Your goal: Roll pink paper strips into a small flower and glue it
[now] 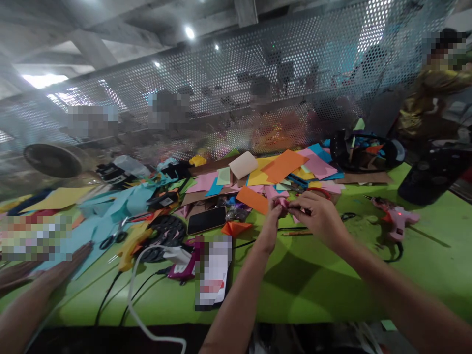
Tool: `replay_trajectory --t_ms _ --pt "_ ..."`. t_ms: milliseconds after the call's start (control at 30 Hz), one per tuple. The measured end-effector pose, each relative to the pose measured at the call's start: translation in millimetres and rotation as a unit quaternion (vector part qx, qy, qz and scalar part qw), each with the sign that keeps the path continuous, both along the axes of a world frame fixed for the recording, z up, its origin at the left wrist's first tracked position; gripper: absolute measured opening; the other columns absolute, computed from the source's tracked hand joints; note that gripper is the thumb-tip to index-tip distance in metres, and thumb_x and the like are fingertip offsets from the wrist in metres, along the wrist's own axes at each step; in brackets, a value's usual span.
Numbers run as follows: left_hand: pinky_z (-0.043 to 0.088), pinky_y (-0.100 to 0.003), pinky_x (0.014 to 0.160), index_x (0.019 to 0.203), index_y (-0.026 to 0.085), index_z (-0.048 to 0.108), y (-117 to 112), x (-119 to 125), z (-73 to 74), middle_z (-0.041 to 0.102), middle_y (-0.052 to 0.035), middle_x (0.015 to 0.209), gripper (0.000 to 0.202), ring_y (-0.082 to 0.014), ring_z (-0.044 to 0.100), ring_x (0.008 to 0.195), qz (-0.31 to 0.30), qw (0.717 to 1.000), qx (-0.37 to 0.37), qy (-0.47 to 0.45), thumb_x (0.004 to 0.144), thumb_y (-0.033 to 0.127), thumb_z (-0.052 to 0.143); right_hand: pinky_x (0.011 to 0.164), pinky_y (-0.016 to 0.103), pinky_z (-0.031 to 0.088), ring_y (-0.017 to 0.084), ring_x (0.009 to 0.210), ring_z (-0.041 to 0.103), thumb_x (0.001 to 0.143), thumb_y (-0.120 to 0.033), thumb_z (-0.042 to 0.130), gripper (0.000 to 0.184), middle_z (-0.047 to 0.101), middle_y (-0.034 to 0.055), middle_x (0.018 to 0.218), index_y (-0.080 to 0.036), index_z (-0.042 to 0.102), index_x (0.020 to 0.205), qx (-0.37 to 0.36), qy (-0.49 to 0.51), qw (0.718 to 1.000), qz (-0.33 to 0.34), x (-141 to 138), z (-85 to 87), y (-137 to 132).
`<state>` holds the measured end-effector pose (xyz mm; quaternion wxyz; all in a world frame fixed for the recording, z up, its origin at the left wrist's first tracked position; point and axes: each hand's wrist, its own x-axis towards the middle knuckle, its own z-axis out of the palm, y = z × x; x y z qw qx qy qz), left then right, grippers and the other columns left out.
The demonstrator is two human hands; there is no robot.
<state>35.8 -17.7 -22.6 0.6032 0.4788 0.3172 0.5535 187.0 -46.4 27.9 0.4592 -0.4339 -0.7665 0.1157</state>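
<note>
Over the green table, my left hand (273,216) is closed on a small folded piece of pink paper (282,202). My right hand (313,210) pinches the same paper from the right, so both hands meet at it. Its exact shape is too small and partly covered by fingers. Just behind lie an orange sheet (252,199) and a pile of coloured paper. Below the hands a pencil (297,233) rests on the table. To the right, a pink glue gun (398,219) with a lit red light lies on its side.
A phone (206,220), black reel (164,231), yellow glue gun (133,245) and scissors (114,237) lie left, with cables across the green table (313,295). Another person's hand (79,258) rests on blue paper. A black basket (367,160) and dark cylinder (429,174) stand right.
</note>
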Motion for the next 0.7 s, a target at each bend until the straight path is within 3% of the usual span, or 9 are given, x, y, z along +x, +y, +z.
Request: replay_trajectory --t_ms 133,300,533,700 --pt "0.041 -0.027 0.086 0.112 0.023 0.059 -2 -3 1.5 0.059 -0.0015 0.105 0.034 -0.0161 0.051 0.093 -0.034 0.999 0.010 0.033 0.080 0.033 0.062 0.069 0.027 0.047 0.018 0.078 0.065 0.091 -0.018 0.064 0.011 0.071 0.0053 0.085 -0.020 0.074 0.089 0.013 -0.004 1.000 -0.006 3 -4.1 3" --pt "0.040 -0.028 0.093 0.102 0.022 0.058 -7 -3 12.1 0.059 -0.0028 0.105 0.021 -0.0187 0.050 0.101 -0.051 0.994 0.031 0.089 0.083 0.029 0.061 0.068 0.027 0.046 0.017 0.076 0.064 0.090 -0.018 0.065 0.007 0.068 0.0044 0.084 -0.020 0.071 0.087 0.014 -0.016 1.000 -0.016 3 -5.0 2" --pt "0.042 -0.028 0.086 0.100 0.021 0.055 -2 -2 -0.1 0.056 -0.0022 0.097 0.029 -0.0169 0.050 0.091 -0.056 0.992 0.029 0.107 0.089 0.049 0.056 0.065 0.025 0.044 0.017 0.075 0.062 0.090 -0.017 0.063 0.006 0.066 0.0047 0.083 -0.019 0.067 0.085 0.007 -0.026 1.000 -0.014 1 -8.3 2" --pt "0.040 -0.029 0.096 0.102 0.021 0.055 -5 -2 1.5 0.058 -0.0036 0.105 0.035 -0.0184 0.051 0.104 -0.055 0.991 0.028 0.118 0.091 0.054 0.053 0.063 0.026 0.041 0.017 0.072 0.059 0.086 -0.014 0.064 0.007 0.064 0.0040 0.080 -0.019 0.065 0.081 0.014 -0.051 0.998 -0.015 0 -11.9 3"
